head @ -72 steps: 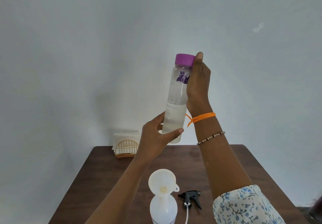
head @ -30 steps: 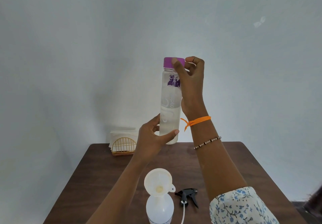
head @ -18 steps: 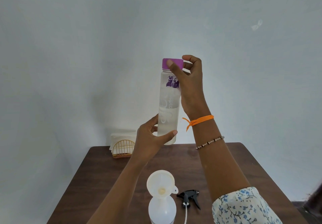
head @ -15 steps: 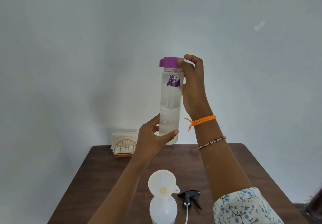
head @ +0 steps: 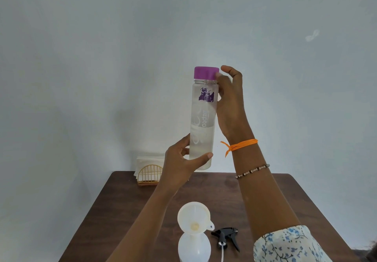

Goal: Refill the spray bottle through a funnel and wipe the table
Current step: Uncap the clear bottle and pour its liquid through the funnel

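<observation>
The spray bottle [head: 194,247] is cut off by the bottom edge; the left hand [head: 180,164] hides part of the napkins [head: 150,159].

Two bare forearms in frame, left hand [head: 179,165] and right hand [head: 229,100]. Left arm: nothing worn, no sleeve showing. Right arm, going from the hand toward the elbow: thin orange thread band [head: 240,145] at the wrist, knotted with loose ends sticking out toward the left arm; further from the hand, a slim beaded bracelet [head: 253,171], small dark and pale beads alternating; further still, white sleeve [head: 289,245] with a blue floral and twig print, cuff edge loose, just above the elbow.
</observation>
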`<state>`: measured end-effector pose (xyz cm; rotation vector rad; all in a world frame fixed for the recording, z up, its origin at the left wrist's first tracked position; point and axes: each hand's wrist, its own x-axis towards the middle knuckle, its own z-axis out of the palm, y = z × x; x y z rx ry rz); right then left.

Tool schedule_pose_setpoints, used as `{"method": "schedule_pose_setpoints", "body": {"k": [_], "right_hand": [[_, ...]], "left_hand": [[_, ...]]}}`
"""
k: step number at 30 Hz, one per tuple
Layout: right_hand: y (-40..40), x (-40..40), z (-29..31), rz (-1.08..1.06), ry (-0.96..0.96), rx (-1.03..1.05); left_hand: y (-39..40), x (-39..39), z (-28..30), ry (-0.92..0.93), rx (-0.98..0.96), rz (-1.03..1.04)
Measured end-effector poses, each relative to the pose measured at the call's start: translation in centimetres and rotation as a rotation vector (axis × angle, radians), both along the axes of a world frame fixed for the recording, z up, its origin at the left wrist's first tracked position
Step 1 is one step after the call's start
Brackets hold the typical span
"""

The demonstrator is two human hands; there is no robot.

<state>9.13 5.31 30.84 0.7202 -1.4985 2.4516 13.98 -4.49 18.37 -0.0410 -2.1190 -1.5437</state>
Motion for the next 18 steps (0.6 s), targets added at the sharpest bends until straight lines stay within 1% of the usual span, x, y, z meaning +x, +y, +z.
{"method": "schedule_pose_setpoints", "body": {"k": [4, 6, 8, 9, 12, 15, 16, 18], "right_hand": [[-0.05, 0.04, 0.30, 0.015, -0.012, -0.017], [-0.26, 0.22, 0.50, -0.033, 0.010, 0.055], [-0.47, 0.29, 0.49, -0.126, 0.044, 0.143], [-0.49, 0.30, 0.47, -0.150, 0.045, 0.148], [-0.29, 0.36, 0.54, -0.118, 0.007, 0.081], [-0.29, 0.54, 0.75, -0.003, -0.042, -0.028], [-0.38, 0.57, 0.83, -0.005, -0.045, -0.028], [-0.62, 0.44, 0.85, -0.073, -0.020, 0.048]], "left_hand": [[0.03, 0.10, 0.23, 0.006, -0.003, -0.003], [0.06, 0.16, 0.23, 0.004, 0.000, -0.005], [0.12, 0.21, 0.27, 0.003, -0.001, -0.002], [0.11, 0.20, 0.27, 0.005, 0.000, -0.004], [0.02, 0.11, 0.30, 0.010, 0.004, -0.018], [-0.20, 0.07, 0.29, 0.027, 0.008, -0.040], [-0.26, 0.11, 0.32, 0.033, 0.007, -0.042], [-0.31, 0.20, 0.38, 0.035, 0.005, -0.039]]}}
